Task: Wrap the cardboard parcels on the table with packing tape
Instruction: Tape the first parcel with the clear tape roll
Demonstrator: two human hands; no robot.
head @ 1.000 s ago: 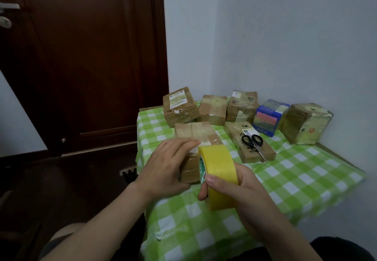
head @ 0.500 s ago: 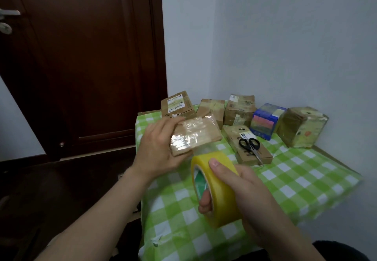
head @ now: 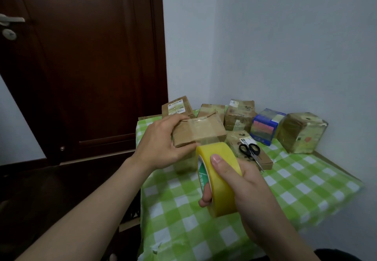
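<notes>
**Parcel up, tape ready**

My left hand (head: 161,144) grips a flat cardboard parcel (head: 201,132) above the checked table (head: 295,189). My right hand (head: 244,189) clasps the yellow tape roll (head: 219,181) just below it (thumb on top, fingers through the core). Behind, sealed parcels (head: 177,107) hide their contents; scissors (head: 250,150) lie on a long parcel (head: 265,160) beside a blue box (head: 265,126).

Above tabletop (head: 306,181), parcel (head: 201,131), with tape roll (head: 222,195) just before it. Scissors (head: 250,151) on flat parcel (head: 234,141) to the right; row of boxes (head: 239,115) behind, against wall (head: 285,56).
</notes>
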